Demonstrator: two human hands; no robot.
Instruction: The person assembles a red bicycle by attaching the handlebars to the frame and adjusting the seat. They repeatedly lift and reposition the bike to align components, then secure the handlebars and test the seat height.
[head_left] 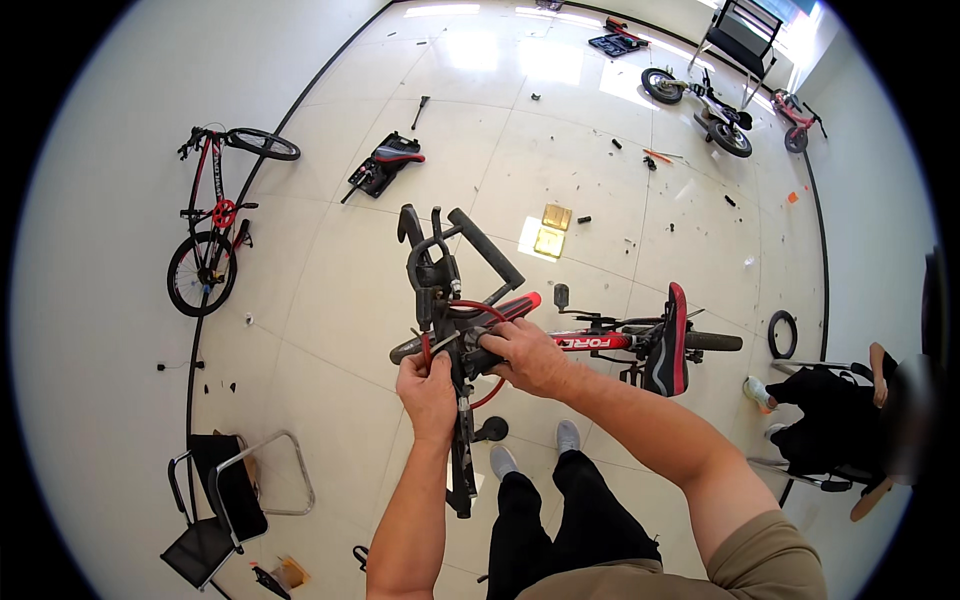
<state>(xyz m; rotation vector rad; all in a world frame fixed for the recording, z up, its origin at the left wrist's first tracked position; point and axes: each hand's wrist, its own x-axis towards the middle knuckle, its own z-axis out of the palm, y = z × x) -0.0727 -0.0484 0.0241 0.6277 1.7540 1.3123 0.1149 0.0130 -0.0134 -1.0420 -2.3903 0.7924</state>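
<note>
Left hand (428, 395) pinches what looks like a thin metal tool (445, 343) by the middle of the handlebar (461, 440), right hand (530, 358) bent over it, probably steadying, grip too hidden to tell, red-and-black bicycle (595, 342) standing on the floor (340, 290) within reach.

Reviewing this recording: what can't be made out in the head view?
Head view: what the left hand pinches, partly hidden by its own fingers.
Head view: what lies under the right hand, hidden by that hand.
Head view: most of the front wheel, behind handlebar and hands.
Head view: the seated person's head, blurred.
Head view: floor scraps, too small to identify.
</note>
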